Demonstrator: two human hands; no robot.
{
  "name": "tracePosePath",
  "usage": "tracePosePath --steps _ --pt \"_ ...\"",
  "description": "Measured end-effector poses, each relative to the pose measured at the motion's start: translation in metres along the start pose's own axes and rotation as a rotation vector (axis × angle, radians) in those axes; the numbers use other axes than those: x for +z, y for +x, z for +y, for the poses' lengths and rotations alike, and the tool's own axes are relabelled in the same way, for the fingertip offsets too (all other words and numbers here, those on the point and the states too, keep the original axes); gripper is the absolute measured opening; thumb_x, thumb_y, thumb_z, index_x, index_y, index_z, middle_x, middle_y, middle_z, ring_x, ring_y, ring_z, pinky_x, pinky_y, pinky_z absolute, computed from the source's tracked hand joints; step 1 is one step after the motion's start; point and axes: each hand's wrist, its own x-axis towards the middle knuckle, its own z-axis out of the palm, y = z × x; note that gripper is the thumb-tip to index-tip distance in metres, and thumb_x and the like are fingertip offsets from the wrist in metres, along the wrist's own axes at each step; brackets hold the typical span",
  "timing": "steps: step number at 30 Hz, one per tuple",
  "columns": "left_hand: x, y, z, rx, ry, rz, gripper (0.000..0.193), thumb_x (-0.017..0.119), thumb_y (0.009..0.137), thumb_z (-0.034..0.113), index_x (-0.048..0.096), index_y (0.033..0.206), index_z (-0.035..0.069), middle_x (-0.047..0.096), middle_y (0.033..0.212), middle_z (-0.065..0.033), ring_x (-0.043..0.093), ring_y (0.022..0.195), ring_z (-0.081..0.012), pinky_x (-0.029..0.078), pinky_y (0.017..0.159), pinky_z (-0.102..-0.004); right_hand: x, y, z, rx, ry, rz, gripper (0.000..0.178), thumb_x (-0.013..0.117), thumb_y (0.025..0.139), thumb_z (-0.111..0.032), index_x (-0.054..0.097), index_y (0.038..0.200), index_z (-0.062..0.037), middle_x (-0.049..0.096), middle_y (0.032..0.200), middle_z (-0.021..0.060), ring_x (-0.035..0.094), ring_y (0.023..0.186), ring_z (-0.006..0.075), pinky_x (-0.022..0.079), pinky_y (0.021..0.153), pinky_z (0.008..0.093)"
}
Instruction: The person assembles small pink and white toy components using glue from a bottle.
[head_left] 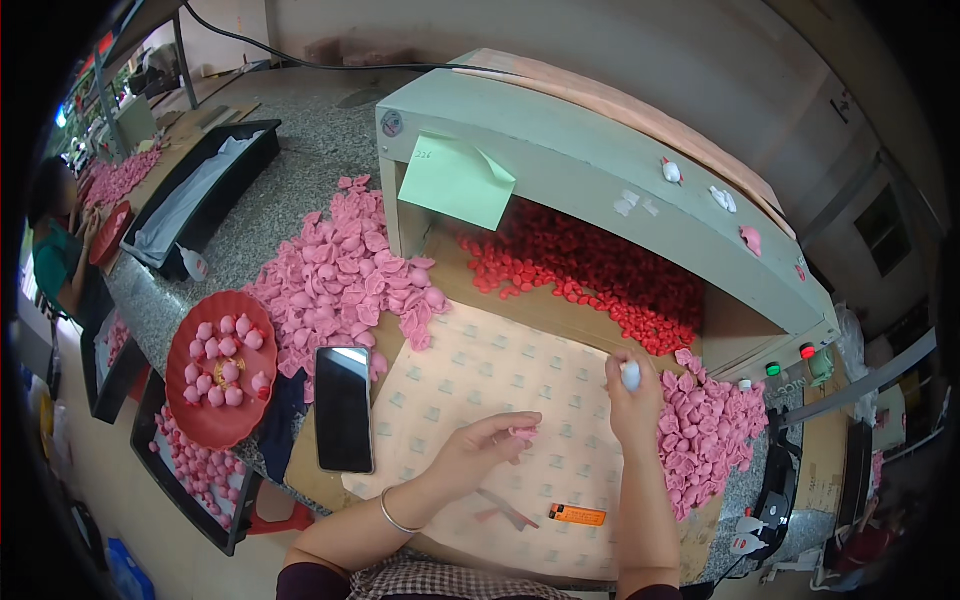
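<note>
My left hand (pixel 480 450), with a bangle on its wrist, pinches a small pink piece (pixel 523 433) above the patterned paper sheet (pixel 470 375). To the right, my right hand (pixel 635 400) is closed round a small white bottle (pixel 631 375), most of it hidden by the fingers. An orange object with dark print (pixel 577 514), perhaps a cutter, lies on the sheet between my forearms. Next to it rests a thin strip (pixel 507 510) with a pinkish end. A heap of pink petal-like pieces (pixel 330 265) spreads to the left, another pink heap (pixel 705 430) to the right.
Ahead stands a pale green open-fronted box (pixel 590 170) with many red pieces (pixel 600 290) inside. On the left are a phone (pixel 343 410), a red scalloped plate (pixel 220 425) of pink balls, and black trays (pixel 265 140). Another person (pixel 65 250) sits far left.
</note>
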Motion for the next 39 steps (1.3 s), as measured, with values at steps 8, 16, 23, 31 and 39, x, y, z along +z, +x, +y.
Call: tracePosePath --steps 8,16,23,31,39 --pt "-0.007 0.001 -0.002 0.182 0.367 -0.010 0.026 0.055 0.077 0.003 0.053 0.103 0.005 0.051 0.102 -0.0070 0.052 0.090 -0.0128 0.046 0.070 -0.0227 0.057 0.089 0.034 -0.274 -0.557 0.000 0.024 0.051 0.071 -0.002 0.055 0.094 -0.0073 0.051 0.094 0.0135 0.054 0.078 0.0330 0.044 0.066 0.0416" --pt "-0.001 0.004 -0.003 0.330 0.337 0.004 0.023 0.057 0.076 0.003 0.052 0.098 0.003 0.051 0.103 -0.0110 0.056 0.087 -0.0157 0.049 0.072 -0.0253 0.040 0.069 0.041 -0.159 -0.444 -0.056 0.019 0.052 0.072 -0.004 0.056 0.091 -0.0041 0.053 0.085 0.0146 0.054 0.071 0.0295 0.044 0.060 0.0381" --pt "0.001 -0.002 -0.004 0.146 0.506 -0.034 0.022 0.055 0.078 0.005 0.050 0.099 0.001 0.050 0.105 -0.0113 0.055 0.090 -0.0175 0.048 0.075 -0.0265 0.007 -0.055 -0.051 -0.168 0.038 -0.387 0.013 0.053 0.073 0.002 0.056 0.086 0.0004 0.053 0.077 0.0043 0.051 0.069 0.0100 0.041 0.062 0.0202" --pt "0.006 -0.006 -0.003 0.179 0.236 -0.027 0.034 0.057 0.077 0.005 0.047 0.109 0.001 0.052 0.098 -0.0092 0.055 0.088 -0.0163 0.047 0.077 -0.0255 0.006 -0.086 -0.045 0.036 0.303 -0.379 0.012 0.053 0.075 0.003 0.054 0.087 0.0016 0.050 0.082 0.0045 0.050 0.069 0.0094 0.041 0.053 0.0190" --pt "0.008 -0.009 0.008 0.256 0.501 0.014 0.031 0.059 0.073 0.001 0.054 0.104 0.003 0.049 0.093 -0.0079 0.055 0.085 -0.0152 0.049 0.075 -0.0245 0.008 -0.092 -0.047 0.073 0.339 -0.359 0.010 0.055 0.075 0.002 0.056 0.085 0.0018 0.048 0.081 0.0043 0.047 0.057 0.0067 0.038 0.045 0.0180"
